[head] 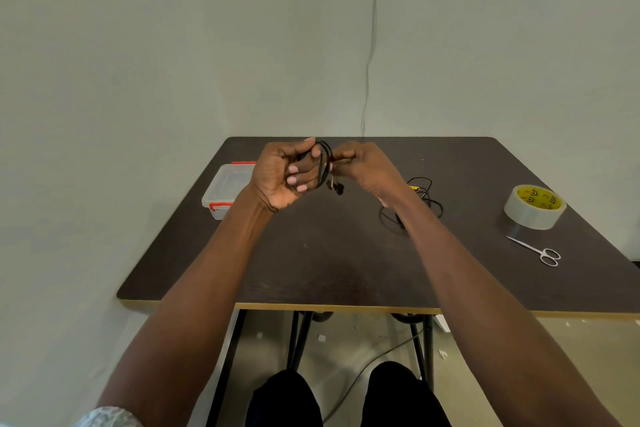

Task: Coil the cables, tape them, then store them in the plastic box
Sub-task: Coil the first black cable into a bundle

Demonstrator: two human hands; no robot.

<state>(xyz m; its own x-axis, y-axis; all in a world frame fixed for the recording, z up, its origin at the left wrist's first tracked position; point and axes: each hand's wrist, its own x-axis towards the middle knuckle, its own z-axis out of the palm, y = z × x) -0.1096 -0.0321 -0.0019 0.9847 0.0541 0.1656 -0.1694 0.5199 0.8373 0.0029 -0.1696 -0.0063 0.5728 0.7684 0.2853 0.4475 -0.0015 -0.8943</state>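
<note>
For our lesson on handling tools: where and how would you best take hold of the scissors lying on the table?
Take the scissors by the finger loops, coming from above on the near right side. They lie flat on the table with blades closed, the tips pointing far-left and the loops towards the near right edge, so the loops are the safe part to pinch.

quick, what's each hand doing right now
left hand: grips the coiled black cable
right hand: pinches the same cable
</note>
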